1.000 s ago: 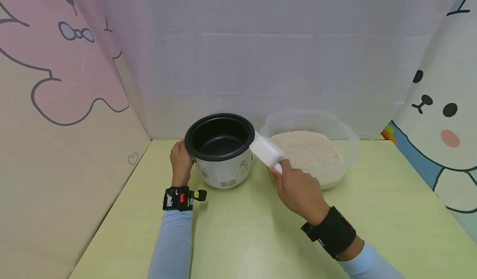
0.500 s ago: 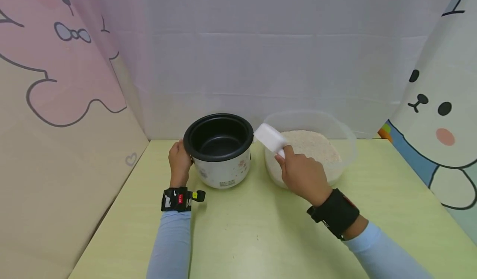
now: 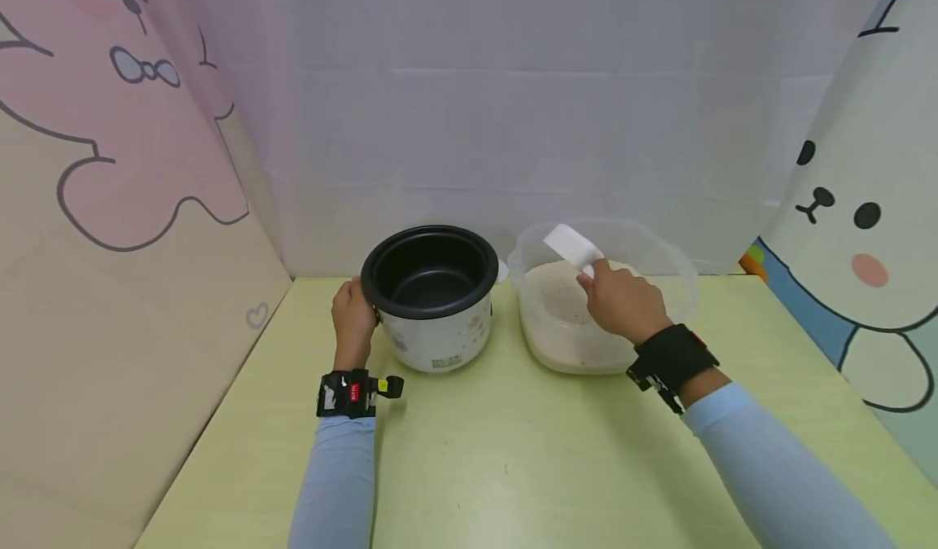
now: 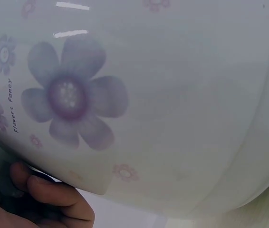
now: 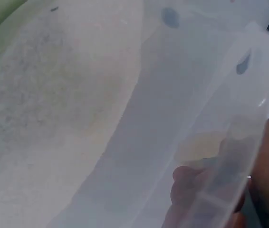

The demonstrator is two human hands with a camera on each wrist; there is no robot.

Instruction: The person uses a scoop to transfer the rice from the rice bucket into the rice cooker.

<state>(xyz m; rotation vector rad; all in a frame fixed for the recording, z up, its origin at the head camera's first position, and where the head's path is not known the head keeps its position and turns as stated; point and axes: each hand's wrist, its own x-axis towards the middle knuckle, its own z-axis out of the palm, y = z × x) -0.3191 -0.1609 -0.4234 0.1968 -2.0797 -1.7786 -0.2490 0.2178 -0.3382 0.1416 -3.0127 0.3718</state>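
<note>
A white rice cooker (image 3: 440,341) with a flower print stands on the table, its black inner pot (image 3: 432,270) uncovered. At its left side my left hand (image 3: 354,321) grips it below the rim; curled fingers (image 4: 58,197) show against the body in the left wrist view. My right hand (image 3: 626,305) holds a white scoop (image 3: 572,245) by its handle, over a translucent plastic container (image 3: 529,333) of rice (image 3: 553,292). In the right wrist view, the container wall (image 5: 172,109) stands in front of my right fingers and hides part of them.
Cooker and container stand close together at the back of the pale green table (image 3: 469,467). A pale curtain (image 3: 469,125) hangs right behind them. Cartoon-printed cloth (image 3: 146,166) lines the left side, and similar cloth (image 3: 865,288) the right.
My right hand has moved the scoop right, away from the cooker's rim and over the rice container. My left hand has stayed at the cooker's side.
</note>
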